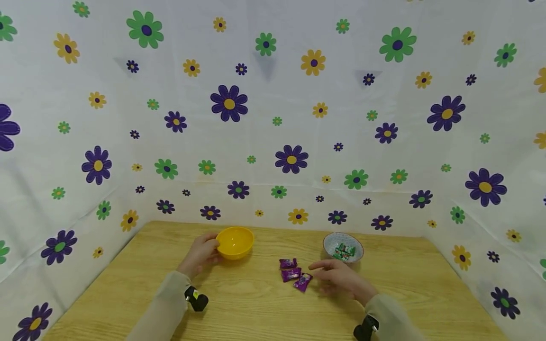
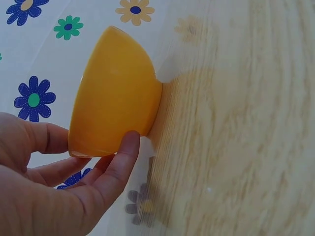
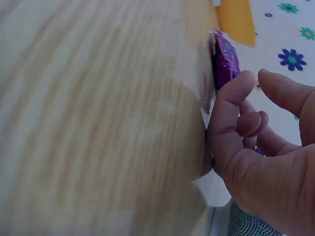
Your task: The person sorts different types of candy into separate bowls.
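At the left of the table, a yellow bowl [image 1: 235, 243] stands upright. My left hand [image 1: 204, 253] grips its near-left side, with fingers and thumb at the wall and rim in the left wrist view, where the bowl [image 2: 115, 93] looks empty-handed of nothing visible inside. Several purple-wrapped candies [image 1: 291, 274] lie in a small group at mid-table. Just to their right hovers my right hand [image 1: 339, 278], its fingers loosely bent and holding nothing. In the right wrist view, a purple candy [image 3: 225, 59] shows just beyond the fingertips [image 3: 241, 81].
Behind my right hand stands a patterned bowl [image 1: 328, 246] with a reddish rim, holding green-wrapped candies [image 1: 344, 251]. The wooden table [image 1: 251, 308] is enclosed at the back and sides by a white flowered cloth [image 1: 264, 137].
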A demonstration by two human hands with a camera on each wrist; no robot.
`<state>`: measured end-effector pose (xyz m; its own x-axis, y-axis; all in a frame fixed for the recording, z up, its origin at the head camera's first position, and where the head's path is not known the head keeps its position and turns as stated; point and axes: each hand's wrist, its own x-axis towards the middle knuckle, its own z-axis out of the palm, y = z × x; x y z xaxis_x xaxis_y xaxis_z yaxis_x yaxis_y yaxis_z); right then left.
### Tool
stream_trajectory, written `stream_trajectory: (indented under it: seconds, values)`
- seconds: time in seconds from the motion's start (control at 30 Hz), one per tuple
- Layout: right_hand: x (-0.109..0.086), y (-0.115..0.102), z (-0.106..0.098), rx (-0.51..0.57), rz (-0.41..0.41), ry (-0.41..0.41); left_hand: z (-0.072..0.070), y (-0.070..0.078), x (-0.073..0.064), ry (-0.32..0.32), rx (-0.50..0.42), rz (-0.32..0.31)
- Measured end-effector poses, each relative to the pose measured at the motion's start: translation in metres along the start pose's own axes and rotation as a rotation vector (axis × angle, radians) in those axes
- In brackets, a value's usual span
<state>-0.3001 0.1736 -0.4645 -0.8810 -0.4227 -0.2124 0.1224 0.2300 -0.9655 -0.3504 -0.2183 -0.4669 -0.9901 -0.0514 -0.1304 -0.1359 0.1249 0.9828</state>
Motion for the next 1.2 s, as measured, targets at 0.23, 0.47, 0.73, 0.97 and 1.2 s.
stream_trajectory:
  seconds: [0.23,0.47,0.73,0.97,1.2]
  values:
    - [0.014,-0.001,0.016,-0.270,0.012,0.050,-0.003,-0.003,0.000,-0.006,-0.004,-0.009]
    - [0.021,-0.001,0.025,-0.453,-0.046,0.125,-0.004,0.000,-0.002,-0.030,0.023,0.007]
    - [0.021,0.002,0.028,-0.445,-0.079,0.132,-0.002,0.000,-0.002,-0.042,0.011,-0.001]
    - [0.020,0.002,0.028,-0.367,-0.056,0.153,-0.001,-0.001,-0.002,-0.044,0.002,0.008]
    - [0.020,0.003,0.025,-0.255,-0.045,0.131,-0.001,-0.001,-0.002,-0.018,0.002,0.018]
